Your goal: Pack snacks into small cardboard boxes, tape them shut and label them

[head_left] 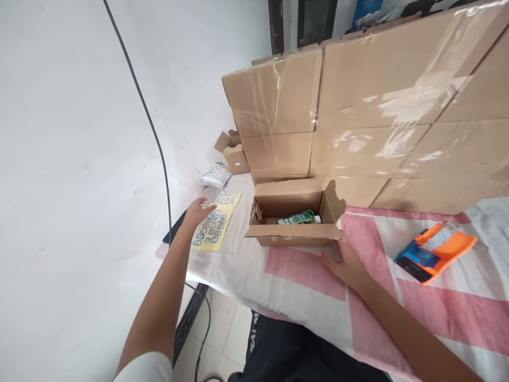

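In the centre of the frame the open carton [294, 220] already holds a green tube [297, 217] (flaps not closed). The right hand [347, 263] rests flat beside it, fingers spread on the tabletop [302, 276]. Middle left, the left hand [198, 210] touches the yellow sticker sheet [212, 229], pinching nothing.

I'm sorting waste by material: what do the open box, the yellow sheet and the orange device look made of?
Open box: plain brown corrugated cardboard, matte, with a torn flap edge. Yellow sheet under the left hand: probably paper, flat, printed with rows of small stickers. Orange device: seemingly hard plastic, smooth with a slight sheen. The right hand rests on the cloth beside the box.
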`<state>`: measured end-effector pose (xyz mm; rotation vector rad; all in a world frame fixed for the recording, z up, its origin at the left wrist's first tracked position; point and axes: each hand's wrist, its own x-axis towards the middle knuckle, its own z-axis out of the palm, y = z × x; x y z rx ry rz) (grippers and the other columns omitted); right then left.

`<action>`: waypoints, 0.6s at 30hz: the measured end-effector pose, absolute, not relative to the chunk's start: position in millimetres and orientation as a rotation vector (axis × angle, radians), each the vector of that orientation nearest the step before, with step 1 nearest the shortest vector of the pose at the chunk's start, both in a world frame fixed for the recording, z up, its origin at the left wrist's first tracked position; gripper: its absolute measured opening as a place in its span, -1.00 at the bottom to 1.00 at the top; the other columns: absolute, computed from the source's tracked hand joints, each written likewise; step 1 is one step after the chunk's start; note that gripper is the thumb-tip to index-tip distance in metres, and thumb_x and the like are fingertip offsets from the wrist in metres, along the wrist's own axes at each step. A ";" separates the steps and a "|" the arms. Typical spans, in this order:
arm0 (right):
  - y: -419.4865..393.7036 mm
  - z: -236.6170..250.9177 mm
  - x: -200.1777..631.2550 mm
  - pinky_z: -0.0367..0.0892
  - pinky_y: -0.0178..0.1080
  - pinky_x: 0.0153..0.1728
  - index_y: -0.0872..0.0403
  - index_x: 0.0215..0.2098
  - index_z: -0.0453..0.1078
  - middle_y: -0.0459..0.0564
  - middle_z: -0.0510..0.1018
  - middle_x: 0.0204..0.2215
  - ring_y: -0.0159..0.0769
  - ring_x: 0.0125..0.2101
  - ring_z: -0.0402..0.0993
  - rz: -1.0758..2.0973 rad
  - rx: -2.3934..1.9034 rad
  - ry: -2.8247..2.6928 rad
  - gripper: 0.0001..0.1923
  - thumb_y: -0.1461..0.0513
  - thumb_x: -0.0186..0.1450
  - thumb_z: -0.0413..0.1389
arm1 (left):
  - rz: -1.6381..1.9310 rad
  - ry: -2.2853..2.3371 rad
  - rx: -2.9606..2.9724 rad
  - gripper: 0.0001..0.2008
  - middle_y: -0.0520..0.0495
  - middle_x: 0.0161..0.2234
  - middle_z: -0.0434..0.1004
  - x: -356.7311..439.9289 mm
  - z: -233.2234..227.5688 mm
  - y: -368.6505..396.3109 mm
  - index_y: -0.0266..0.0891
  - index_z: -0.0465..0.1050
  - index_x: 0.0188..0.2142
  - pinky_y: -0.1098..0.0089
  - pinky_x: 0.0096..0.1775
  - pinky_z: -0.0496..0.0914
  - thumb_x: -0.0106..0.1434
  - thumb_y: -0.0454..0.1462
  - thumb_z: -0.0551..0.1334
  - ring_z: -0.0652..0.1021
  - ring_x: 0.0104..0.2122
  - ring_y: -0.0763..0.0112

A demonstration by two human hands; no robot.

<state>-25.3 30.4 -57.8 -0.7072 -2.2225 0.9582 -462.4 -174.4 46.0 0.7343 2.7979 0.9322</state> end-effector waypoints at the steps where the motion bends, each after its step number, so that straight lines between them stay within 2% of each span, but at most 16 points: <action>1: 31.3 -59.0 -25.3 0.35 0.22 0.16 -0.03 0.31 0.17 0.18 0.40 0.16 0.15 0.18 0.37 0.964 -0.717 -2.215 -0.36 0.05 0.33 0.18 | 0.866 2.819 0.694 -0.31 -0.50 0.15 0.47 -467.6 30.5 -174.3 -0.31 0.45 0.02 -0.09 0.14 0.33 -0.04 0.00 0.47 0.43 0.20 -0.30; 3: 33.4 -61.8 -24.8 0.35 0.23 0.16 -0.04 0.32 0.16 0.17 0.41 0.16 0.15 0.18 0.37 0.972 -0.740 -2.214 -0.36 0.05 0.33 0.17 | 0.762 2.851 0.648 -0.20 -0.58 0.25 0.35 -470.5 3.4 -170.2 -0.32 0.42 0.08 -0.23 0.21 0.19 -0.11 -0.01 0.51 0.29 0.29 -0.47; 5: 35.5 -64.4 -23.8 0.33 0.26 0.17 -0.04 0.31 0.18 0.17 0.42 0.16 0.18 0.18 0.36 0.970 -0.766 -2.218 -0.38 0.05 0.33 0.17 | 0.697 2.889 0.628 -0.16 -0.57 0.28 0.30 -470.3 -14.3 -166.5 -0.31 0.37 0.15 -0.29 0.23 0.11 -0.07 0.01 0.50 0.23 0.31 -0.51; 8: 37.2 -66.0 -22.8 0.31 0.28 0.18 -0.04 0.31 0.18 0.18 0.42 0.17 0.20 0.19 0.36 0.959 -0.806 -2.202 -0.37 0.04 0.33 0.17 | 0.668 2.936 0.640 -0.33 -0.45 0.19 0.44 -473.4 -22.9 -168.2 -0.28 0.33 0.19 -0.14 0.22 0.19 0.16 -0.05 0.37 0.36 0.25 -0.26; 10: 37.3 -65.1 -22.8 0.32 0.27 0.17 -0.05 0.30 0.19 0.16 0.43 0.16 0.20 0.16 0.39 0.963 -0.818 -2.197 -0.38 0.04 0.32 0.17 | 0.674 2.956 0.657 -0.52 -0.36 0.11 0.51 -477.6 -21.8 -172.6 -0.26 0.38 0.14 -0.01 0.19 0.27 0.29 -0.11 0.26 0.45 0.17 -0.06; 12: 37.0 -63.4 -23.2 0.34 0.26 0.15 -0.07 0.29 0.21 0.15 0.44 0.13 0.20 0.14 0.41 0.980 -0.813 -2.203 -0.39 0.02 0.33 0.17 | 0.685 2.966 0.677 -0.65 -0.27 0.08 0.52 -480.8 -19.6 -176.8 -0.26 0.44 0.05 0.04 0.17 0.30 0.35 -0.13 0.22 0.49 0.11 0.07; 15: 36.4 -61.8 -23.7 0.36 0.23 0.16 -0.07 0.31 0.20 0.14 0.43 0.13 0.16 0.15 0.41 1.003 -0.808 -2.211 -0.40 0.03 0.35 0.16 | 0.730 2.959 0.702 -0.74 -0.23 0.05 0.53 -480.3 -17.3 -179.0 -0.25 0.49 -0.08 0.05 0.14 0.33 0.35 -0.14 0.22 0.52 0.07 0.10; 18: 35.7 -61.6 -23.6 0.36 0.20 0.17 -0.05 0.32 0.18 0.14 0.42 0.17 0.13 0.16 0.41 1.016 -0.785 -2.183 -0.39 0.07 0.34 0.16 | 0.838 2.925 0.740 -0.72 -0.29 0.07 0.53 -470.0 -14.7 -174.8 -0.24 0.48 -0.08 0.05 0.16 0.31 0.31 -0.13 0.21 0.50 0.11 -0.01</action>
